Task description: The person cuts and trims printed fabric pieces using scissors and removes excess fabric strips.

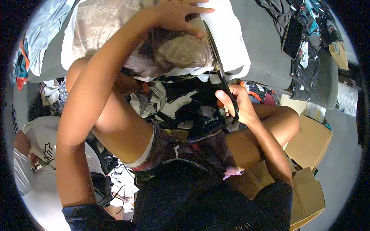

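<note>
Gripping scissors [217,66] at one o'clock, right hand [242,103] should snip slowly; spread left hand [175,17], twelve o'clock, should steady fabric [181,50].

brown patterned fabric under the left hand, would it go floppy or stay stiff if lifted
The brown patterned fabric would probably go floppy, since its lower edge looks rumpled. It seems unlikely to roll, as it lies spread out. A push might bunch it by the left hand, which lies over it.

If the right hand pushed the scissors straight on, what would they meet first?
Most likely the left hand: its fingers spread just beyond the tip of the scissors. Depth is unclear, though, so the scissors might pass beneath them.
</note>
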`<state>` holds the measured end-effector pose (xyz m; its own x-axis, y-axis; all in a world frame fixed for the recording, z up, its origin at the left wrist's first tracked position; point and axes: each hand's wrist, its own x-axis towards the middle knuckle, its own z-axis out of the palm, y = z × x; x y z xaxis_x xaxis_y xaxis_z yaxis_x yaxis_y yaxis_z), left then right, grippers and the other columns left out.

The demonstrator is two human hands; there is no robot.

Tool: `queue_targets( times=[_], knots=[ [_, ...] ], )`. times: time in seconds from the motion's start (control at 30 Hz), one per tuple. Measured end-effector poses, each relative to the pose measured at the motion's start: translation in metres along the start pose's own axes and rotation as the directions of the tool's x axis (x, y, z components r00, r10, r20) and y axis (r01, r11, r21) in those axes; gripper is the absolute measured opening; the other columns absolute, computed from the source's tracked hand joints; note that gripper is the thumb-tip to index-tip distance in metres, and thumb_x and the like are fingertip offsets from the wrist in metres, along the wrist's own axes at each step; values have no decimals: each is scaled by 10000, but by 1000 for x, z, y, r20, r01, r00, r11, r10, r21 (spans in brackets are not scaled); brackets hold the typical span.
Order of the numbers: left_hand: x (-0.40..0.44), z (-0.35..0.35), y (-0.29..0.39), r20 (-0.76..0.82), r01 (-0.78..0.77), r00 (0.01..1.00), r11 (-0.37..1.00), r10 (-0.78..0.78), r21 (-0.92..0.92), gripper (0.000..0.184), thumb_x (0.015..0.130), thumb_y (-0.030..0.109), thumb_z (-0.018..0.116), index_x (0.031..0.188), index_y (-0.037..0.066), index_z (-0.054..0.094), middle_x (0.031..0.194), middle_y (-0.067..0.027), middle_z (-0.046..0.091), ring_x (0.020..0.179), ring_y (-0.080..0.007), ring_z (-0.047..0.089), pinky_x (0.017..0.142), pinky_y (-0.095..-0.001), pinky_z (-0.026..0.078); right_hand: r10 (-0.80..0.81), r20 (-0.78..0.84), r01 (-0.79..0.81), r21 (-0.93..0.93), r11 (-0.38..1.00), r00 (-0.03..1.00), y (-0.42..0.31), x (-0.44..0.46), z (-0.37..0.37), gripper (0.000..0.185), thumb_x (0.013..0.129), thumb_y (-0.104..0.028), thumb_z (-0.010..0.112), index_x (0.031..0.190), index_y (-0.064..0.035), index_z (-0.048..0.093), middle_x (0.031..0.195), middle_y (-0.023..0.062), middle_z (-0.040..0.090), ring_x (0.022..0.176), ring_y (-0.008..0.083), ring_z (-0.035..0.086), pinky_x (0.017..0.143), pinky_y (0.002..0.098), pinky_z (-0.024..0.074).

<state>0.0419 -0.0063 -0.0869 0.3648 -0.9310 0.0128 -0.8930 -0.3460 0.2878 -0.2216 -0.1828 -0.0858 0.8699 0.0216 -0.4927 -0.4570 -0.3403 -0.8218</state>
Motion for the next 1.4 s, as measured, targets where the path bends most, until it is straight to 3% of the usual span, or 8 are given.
queue_targets(
  times=[0.13,0.33,0.93,1.37,1.4],
  knots=[
    [0,5,-2,-47,-27,999,1000,28,13,863,762,675,564,1424,166,348,1503,-148,233,1383,-355,194,1124,-503,127,-73,-43,71,-42,997,996,4,4,1,515,876,-385,640,535,-75,409,510,-61,382,491,55,343,431,273,279],
    [0,0,1,22,33,999,999,-34,17,883,760,695,546,1438,178,319,1518,-138,196,1391,-351,176,1125,-506,121,-64,-59,61,-46,997,996,0,3,4,513,874,-370,647,541,-65,402,507,-57,360,498,66,329,439,287,277],
    [-1,0,3,-9,47,999,999,-47,14,917,722,717,569,1432,185,335,1515,-141,203,1387,-355,184,1119,-514,136,-68,-86,55,-147,988,994,1,2,4,566,874,-412,634,517,-52,381,463,-8,311,464,109,289,422,333,252],
    [-1,-3,4,12,79,997,997,-80,25,904,725,703,578,1433,197,334,1517,-124,204,1388,-352,182,1119,-514,133,-72,-68,61,-140,988,995,-4,0,2,563,877,-379,639,508,-49,371,458,-15,315,463,101,290,426,328,250],
    [-2,-2,4,12,80,997,997,-81,21,906,725,705,577,1434,197,332,1516,-124,205,1388,-353,181,1120,-514,131,-100,-38,92,-170,981,994,-3,1,0,511,894,-387,610,555,-53,424,463,-26,372,425,75,356,390,276,282]
  ],
)
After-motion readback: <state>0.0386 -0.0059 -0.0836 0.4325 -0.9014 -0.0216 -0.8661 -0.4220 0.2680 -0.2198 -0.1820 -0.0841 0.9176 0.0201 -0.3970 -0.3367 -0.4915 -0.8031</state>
